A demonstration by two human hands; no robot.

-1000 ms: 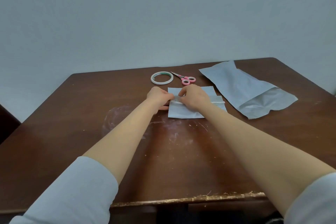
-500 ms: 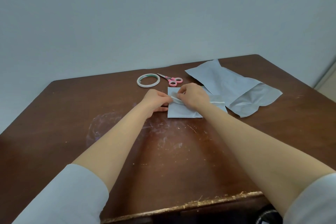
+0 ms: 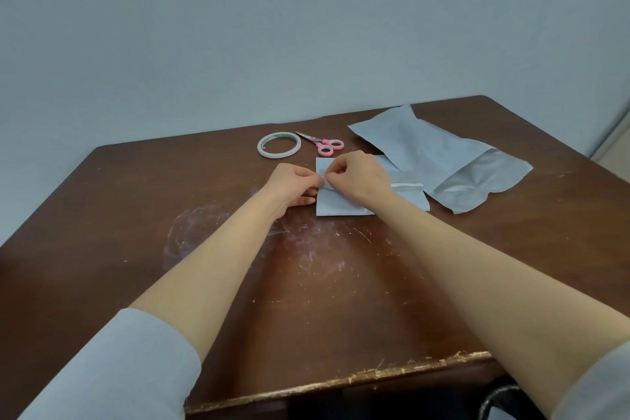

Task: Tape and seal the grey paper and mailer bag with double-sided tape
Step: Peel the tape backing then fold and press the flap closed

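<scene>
I judge I am starting the liner off the white strip [image 3: 406,185] of double-sided tape that runs across the paper [image 3: 335,206], working at its 9 o'clock end. The paper lies flat on the table [image 3: 136,215] straight ahead at 12 o'clock. The bag [image 3: 433,153] lies at 2 o'clock of it and overlaps its far corner.

My left hand [image 3: 296,181] pinches the paper's 9 o'clock edge between thumb and forefinger, the other fingers curled under. My right hand [image 3: 358,177] is knuckles-up with its fingers curled, the tips nipped together on the strip's end. Whether the liner has lifted, I cannot tell.

Next I probably need a slow pull toward 3 o'clock, low along the strip, while my left hand holds the paper down. Roll [image 3: 279,145] and scissors [image 3: 324,144] lie at 11 and 12 o'clock of the paper, untouched.
</scene>
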